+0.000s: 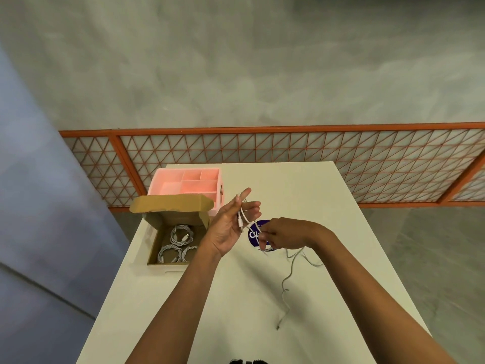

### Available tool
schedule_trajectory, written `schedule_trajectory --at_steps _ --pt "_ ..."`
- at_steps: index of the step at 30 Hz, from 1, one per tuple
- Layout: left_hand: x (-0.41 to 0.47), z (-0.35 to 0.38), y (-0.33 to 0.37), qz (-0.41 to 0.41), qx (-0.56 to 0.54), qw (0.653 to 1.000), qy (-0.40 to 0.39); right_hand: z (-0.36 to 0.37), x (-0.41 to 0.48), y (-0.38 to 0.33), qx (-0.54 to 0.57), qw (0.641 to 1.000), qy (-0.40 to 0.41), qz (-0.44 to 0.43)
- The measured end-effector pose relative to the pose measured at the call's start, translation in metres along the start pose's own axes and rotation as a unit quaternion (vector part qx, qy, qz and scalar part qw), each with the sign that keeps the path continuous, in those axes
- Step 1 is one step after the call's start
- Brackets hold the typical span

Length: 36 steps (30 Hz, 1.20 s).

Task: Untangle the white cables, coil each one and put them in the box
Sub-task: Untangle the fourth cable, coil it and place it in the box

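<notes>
Right now you are working over the white table (309, 200), which is stretching away from you through the middle of the view. A pink compartment organiser (170, 181) is sitting at its far left corner. Just nearer than it, the cardboard box (175, 218) is resting at the table's left edge with its lid flap standing open.

Your left hand (231, 224) is hovering above the table just right of the box, palm turned up. Its fingers are curling loosely around a loop of the white cable (288, 274), and one plug is hanging across the palm. Your right hand (286, 233) is hanging close beside it, to the right. Its fingertips are pinching the same cable where it is leaving the left hand.

From the right hand the cable is trailing down onto the table and snaking toward you, with its free plug lying on the near right part of the tabletop.

Three coiled cables (181, 235) are already lying inside the box. A round purple sticker (254, 233) is showing on the table between your hands.
</notes>
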<state>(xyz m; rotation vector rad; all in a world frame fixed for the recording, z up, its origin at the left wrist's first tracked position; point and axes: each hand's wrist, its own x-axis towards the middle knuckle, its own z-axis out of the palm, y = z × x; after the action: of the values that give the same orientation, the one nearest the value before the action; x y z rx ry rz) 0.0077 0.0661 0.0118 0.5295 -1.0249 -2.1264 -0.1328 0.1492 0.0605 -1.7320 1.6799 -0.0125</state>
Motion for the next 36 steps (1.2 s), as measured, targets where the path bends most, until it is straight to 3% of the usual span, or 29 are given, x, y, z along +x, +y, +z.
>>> schedule_trajectory --at_steps 3,6,9,11,17,21,24,33,36 --pt "0.002 0.000 -0.004 -0.002 0.036 0.999 0.023 -0.007 -0.003 -0.006 -0.033 0.999 -0.010 -0.012" --pt "0.004 0.001 -0.006 -0.011 0.157 0.987 0.033 -0.016 -0.009 -0.008 -0.042 0.998 0.003 -0.040" --pt "0.002 -0.002 -0.011 -0.033 0.320 0.946 0.048 -0.028 -0.016 -0.011 -0.032 0.996 0.057 -0.066" --pt "-0.002 -0.001 -0.013 -0.055 0.352 0.934 0.018 -0.037 -0.017 -0.010 -0.003 0.990 0.118 -0.074" --pt "-0.017 0.004 -0.009 -0.114 0.211 0.965 -0.101 -0.053 -0.013 0.006 0.106 0.958 0.247 -0.102" --pt "-0.022 0.000 -0.008 -0.129 0.012 0.983 -0.131 -0.048 -0.009 0.018 0.208 0.931 0.281 -0.103" --pt "-0.021 -0.005 -0.010 -0.126 -0.123 0.974 -0.143 -0.033 -0.006 0.026 0.272 0.915 0.283 -0.093" --pt "-0.021 -0.008 -0.007 -0.113 -0.165 0.963 -0.183 -0.006 -0.006 0.030 0.327 0.916 0.225 -0.061" --pt "-0.018 -0.007 -0.001 -0.103 -0.159 0.964 -0.184 0.005 -0.001 0.025 0.422 0.886 0.170 -0.092"
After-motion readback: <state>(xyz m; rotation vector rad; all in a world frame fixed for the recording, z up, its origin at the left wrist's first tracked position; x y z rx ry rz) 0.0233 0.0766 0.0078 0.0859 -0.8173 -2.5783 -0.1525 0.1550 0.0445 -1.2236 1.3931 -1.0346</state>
